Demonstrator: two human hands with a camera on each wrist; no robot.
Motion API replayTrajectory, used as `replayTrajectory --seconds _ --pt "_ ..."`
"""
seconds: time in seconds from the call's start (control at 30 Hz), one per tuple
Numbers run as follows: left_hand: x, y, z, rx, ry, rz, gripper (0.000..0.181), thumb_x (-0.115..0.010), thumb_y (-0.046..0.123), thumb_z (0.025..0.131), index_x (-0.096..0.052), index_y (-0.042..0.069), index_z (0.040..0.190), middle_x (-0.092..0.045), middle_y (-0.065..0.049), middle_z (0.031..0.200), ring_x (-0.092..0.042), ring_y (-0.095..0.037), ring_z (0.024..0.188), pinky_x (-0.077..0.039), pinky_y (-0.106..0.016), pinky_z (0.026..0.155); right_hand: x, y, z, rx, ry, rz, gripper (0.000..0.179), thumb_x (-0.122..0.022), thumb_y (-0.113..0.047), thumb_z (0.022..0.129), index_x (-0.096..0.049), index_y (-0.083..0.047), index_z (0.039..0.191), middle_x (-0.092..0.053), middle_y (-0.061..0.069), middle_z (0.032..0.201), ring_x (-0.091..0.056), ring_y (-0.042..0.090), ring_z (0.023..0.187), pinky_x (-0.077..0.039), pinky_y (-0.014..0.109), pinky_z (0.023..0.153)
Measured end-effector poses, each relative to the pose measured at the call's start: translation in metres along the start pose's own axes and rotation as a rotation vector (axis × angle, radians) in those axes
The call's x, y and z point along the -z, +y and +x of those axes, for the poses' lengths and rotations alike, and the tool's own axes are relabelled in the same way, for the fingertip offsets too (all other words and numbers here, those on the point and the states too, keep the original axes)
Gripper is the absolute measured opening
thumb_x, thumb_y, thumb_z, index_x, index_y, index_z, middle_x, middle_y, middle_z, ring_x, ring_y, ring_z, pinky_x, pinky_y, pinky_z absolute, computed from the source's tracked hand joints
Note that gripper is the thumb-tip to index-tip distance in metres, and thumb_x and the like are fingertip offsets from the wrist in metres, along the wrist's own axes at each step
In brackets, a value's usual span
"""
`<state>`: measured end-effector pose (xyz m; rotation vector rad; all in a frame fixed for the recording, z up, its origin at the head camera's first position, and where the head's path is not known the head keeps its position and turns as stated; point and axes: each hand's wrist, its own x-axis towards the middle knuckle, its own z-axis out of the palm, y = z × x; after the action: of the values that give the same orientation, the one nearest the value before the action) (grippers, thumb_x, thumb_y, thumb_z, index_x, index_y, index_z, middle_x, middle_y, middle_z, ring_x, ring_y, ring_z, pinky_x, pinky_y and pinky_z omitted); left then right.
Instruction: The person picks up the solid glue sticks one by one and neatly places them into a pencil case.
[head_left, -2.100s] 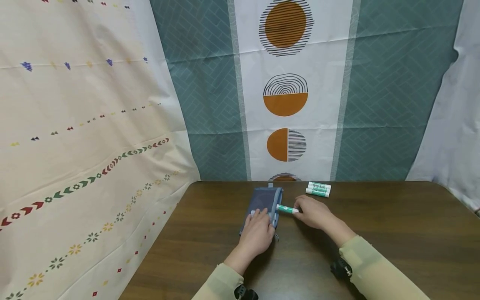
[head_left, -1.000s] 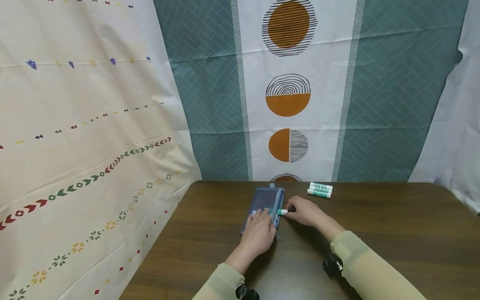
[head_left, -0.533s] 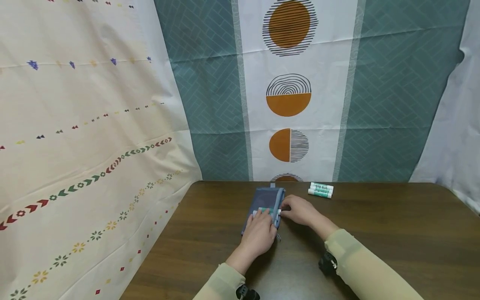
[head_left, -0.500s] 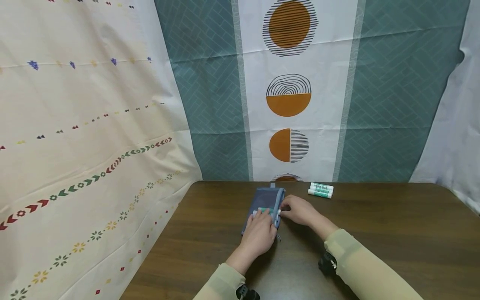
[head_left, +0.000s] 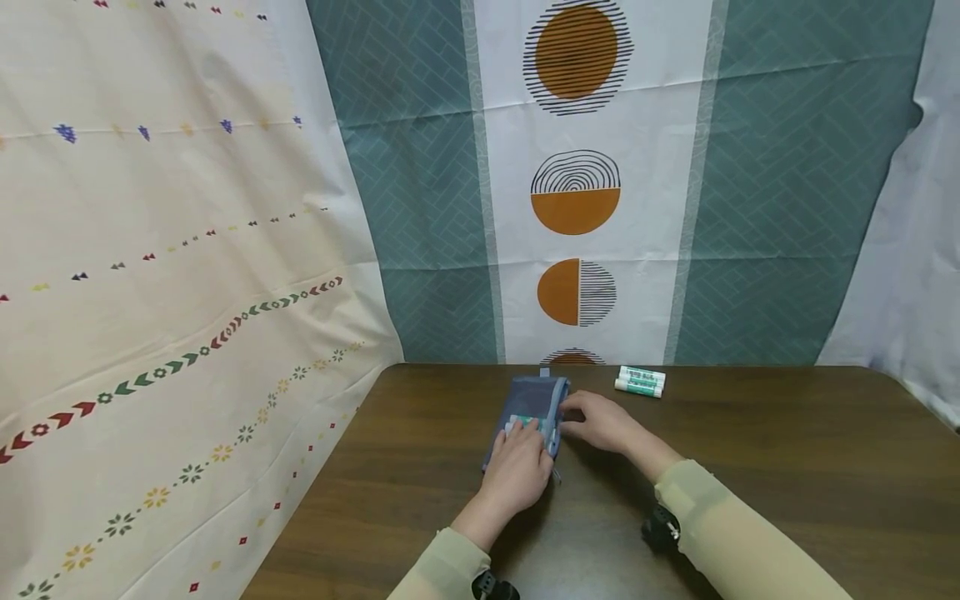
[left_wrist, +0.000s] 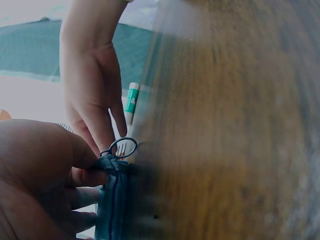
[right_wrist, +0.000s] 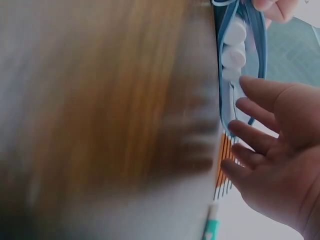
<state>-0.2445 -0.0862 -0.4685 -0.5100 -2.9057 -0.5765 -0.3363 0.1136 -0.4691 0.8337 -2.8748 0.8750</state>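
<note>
A blue zippered pouch point(head_left: 534, 396) with a see-through top lies on the table, its mouth gaping toward the right. My left hand point(head_left: 516, 468) rests over its near part; the left wrist view has thumb and forefinger gripping the corner by the zipper, beside a ring-shaped pull point(left_wrist: 123, 148). White-ended markers point(right_wrist: 234, 56) lie inside, seen through the mouth in the right wrist view. From above, a green-and-white marker point(head_left: 527, 421) shows through the cover, partly hidden by my left fingers. My right hand point(head_left: 600, 421) is at the mouth, fingers spread and holding nothing, thumb tip close to the marker ends.
Two more green-and-white markers point(head_left: 640, 382) lie side by side near the table's back edge, right of the pouch. The brown wooden table point(head_left: 787, 467) extends to both sides. Patterned cloths point(head_left: 420, 208) hang behind it and along the left.
My right hand has moved left to the pouch, sliding a marker through its mouth until it lies inside, and has let go of it. My left hand has stayed on the pouch.
</note>
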Motion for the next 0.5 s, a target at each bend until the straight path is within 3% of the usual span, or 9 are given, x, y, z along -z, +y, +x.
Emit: replayTrajectory --seconds 0.23,0.5 --pt "0.000 0.001 -0.001 0.013 -0.011 -0.003 0.018 -0.059 0.015 0.111 -0.066 0.010 0.096 -0.056 -0.017 0.163 -0.044 -0.042 0.157 -0.031 -0.066 0.127 0.013 0.016 -0.017 -0.076 0.027 0.059 0.054 -0.075 -0.030 0.107 -0.063 0.002 0.150 -0.062 0.026 0.153 -0.051 0.050 0.148 -0.041 0.067 0.119" --pt "-0.001 0.001 0.000 0.017 -0.007 -0.010 0.022 -0.059 0.014 0.111 -0.062 0.012 0.089 -0.055 -0.018 0.163 -0.042 -0.042 0.158 -0.031 -0.065 0.127 0.033 0.036 -0.032 -0.132 0.085 0.065 0.071 -0.072 -0.038 0.109 -0.050 0.006 0.159 -0.047 0.034 0.164 -0.043 0.054 0.152 -0.037 0.071 0.121"
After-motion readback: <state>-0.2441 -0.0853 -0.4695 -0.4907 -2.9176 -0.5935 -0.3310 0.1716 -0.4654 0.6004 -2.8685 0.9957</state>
